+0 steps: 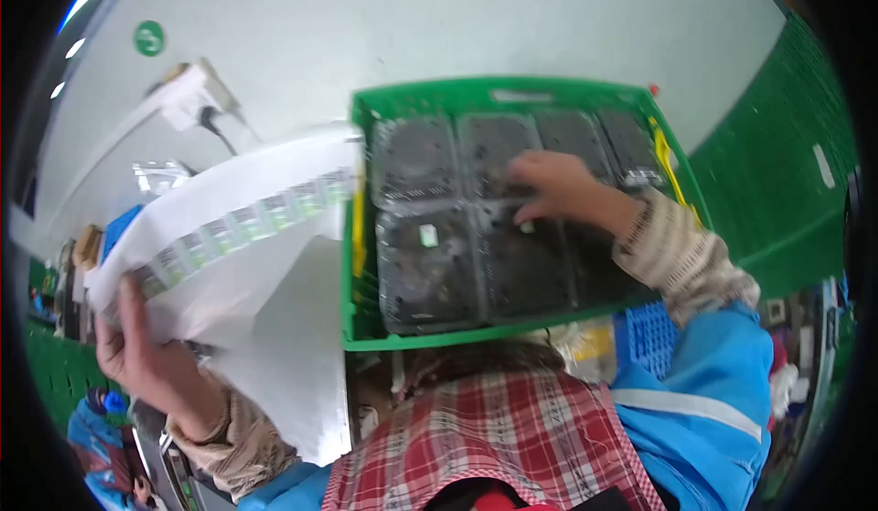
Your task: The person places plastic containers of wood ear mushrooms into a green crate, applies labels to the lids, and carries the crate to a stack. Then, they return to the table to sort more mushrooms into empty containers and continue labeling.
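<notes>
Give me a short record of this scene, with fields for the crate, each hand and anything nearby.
crate: green crate holding two rows of clear lidded trays, contents dark
left: left hand grips a white sheet of label stickers, beside the crate
right: right hand rests on the trays' lids, fingers bent
sticker: small sticker on a front-left tray lid
nearby: blue basket below the crate's right corner

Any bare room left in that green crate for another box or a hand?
Hardly: clear boxes pack the green crate wall to wall. Only a slim gap follows its left wall. The near right corner, under the sleeve, is hidden.
</notes>
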Motion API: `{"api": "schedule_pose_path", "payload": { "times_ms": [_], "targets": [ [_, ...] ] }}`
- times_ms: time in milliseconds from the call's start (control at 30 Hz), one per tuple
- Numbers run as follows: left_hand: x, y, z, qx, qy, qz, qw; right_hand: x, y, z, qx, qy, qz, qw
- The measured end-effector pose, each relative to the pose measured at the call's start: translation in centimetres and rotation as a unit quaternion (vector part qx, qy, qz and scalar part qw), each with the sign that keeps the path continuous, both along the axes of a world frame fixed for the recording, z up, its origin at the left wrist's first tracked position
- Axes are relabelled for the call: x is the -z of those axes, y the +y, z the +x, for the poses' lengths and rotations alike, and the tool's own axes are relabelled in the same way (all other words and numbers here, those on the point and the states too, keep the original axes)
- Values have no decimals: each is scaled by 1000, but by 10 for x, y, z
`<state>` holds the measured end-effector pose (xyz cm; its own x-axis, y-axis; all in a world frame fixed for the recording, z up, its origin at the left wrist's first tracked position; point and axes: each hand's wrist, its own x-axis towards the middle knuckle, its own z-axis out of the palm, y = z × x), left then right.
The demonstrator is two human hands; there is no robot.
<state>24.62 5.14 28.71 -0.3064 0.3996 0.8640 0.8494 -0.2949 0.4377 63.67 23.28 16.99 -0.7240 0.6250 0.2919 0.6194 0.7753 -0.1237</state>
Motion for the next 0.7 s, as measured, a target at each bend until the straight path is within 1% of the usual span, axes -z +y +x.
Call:
{"api": "schedule_pose_path", "payload": {
  "times_ms": [33,67,100,133,167,233,367,433,467,500,567,600,700],
  "targets": [
    [-4,7,11,98,-203,38,973,-17,1,3,101,44,-125,986],
    [-4,13,15,126,-198,34,971,-43,-2,3,196,86,-247,945],
    [-5,19,21,160,-196,30,967,-64,-11,-2,124,246,-334,901],
    [-8,28,36,192,-240,22,951,-80,-23,-2,48,391,-412,822],
    [-9,36,53,229,-283,7,931,-93,-35,-7,44,397,-397,826],
    [-6,49,77,298,-260,2,919,-110,-55,-26,-128,520,-333,777],
    [-4,56,103,332,-279,-51,899,-115,-65,-29,-104,547,-320,767],
    [-5,62,108,382,-299,-73,871,-117,-64,-21,-49,566,-333,752],
    [-2,62,104,414,-331,-102,842,-115,-61,-17,-40,578,-312,753],
    [1,63,103,415,-332,-102,841,-116,-63,-14,-38,577,-312,754],
    [8,65,103,447,-383,-133,798,-117,-67,-9,-49,595,-349,722],
    [15,70,102,438,-390,-117,801,-117,-67,-7,-47,594,-349,723],
    [18,74,107,422,-397,-129,805,-118,-69,-5,-15,585,-340,737]
  ]
}}
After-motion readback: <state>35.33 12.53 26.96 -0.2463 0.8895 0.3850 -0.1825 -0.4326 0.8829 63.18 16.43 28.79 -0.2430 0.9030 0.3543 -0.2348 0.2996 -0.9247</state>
